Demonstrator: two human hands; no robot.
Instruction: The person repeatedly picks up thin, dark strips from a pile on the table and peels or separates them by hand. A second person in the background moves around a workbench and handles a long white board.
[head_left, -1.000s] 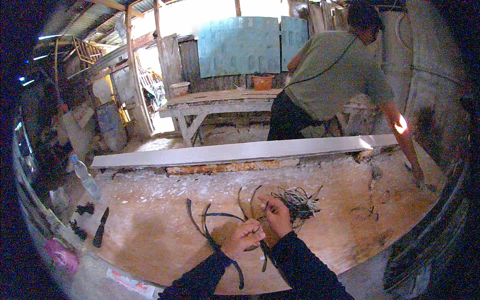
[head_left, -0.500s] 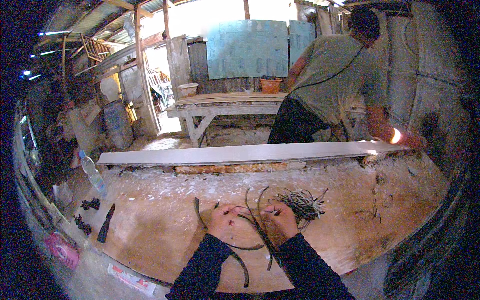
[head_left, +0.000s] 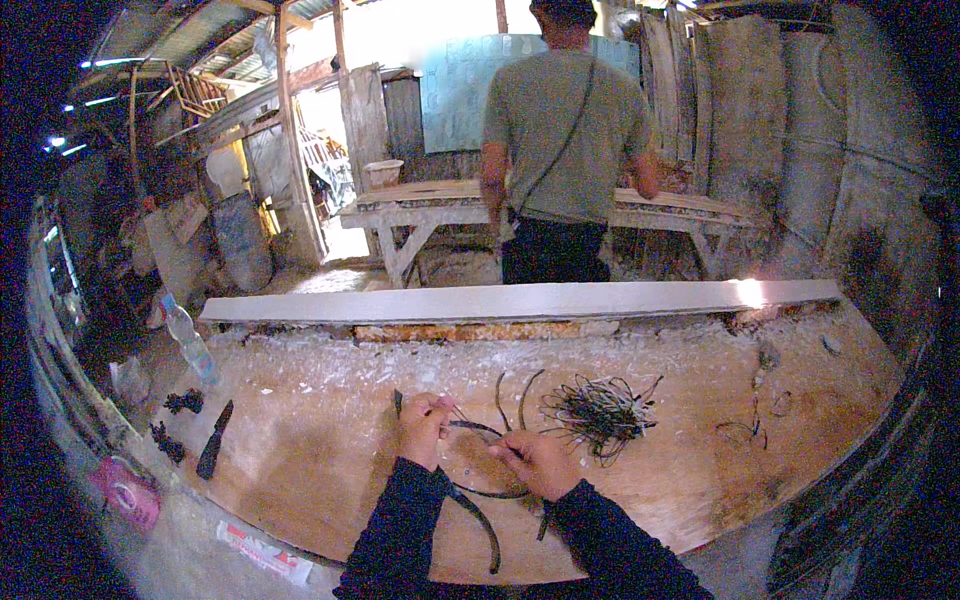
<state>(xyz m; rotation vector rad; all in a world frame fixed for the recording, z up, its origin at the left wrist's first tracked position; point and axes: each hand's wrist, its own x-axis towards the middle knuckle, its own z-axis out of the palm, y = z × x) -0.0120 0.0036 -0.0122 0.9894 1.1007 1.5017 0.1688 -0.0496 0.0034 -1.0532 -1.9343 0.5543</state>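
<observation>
My left hand (head_left: 424,430) is closed in a pinch above the wooden board. A dark narrow strip (head_left: 474,427) runs from it to my right hand (head_left: 532,460), whose fingers are pinched on the strip's other end. Under and around my hands lie more dark curved strips; one long strip (head_left: 482,518) bends toward me past my left wrist, and another strip (head_left: 533,392) stands out beyond my right hand. To the right of my right hand sits a tangled bundle of thin dark wires or cords (head_left: 605,412).
A knife-like dark tool (head_left: 214,440) and dark clumps (head_left: 183,403) lie at left, near a clear plastic bottle (head_left: 188,338). A long white beam (head_left: 520,302) crosses the far edge of the board (head_left: 330,400). Beyond it, a person (head_left: 565,140) stands at a wooden bench (head_left: 440,212).
My hands have moved apart and the right has come nearer to me, the dark strip now between them. The other person has moved from the beam's right end to the middle, back turned.
</observation>
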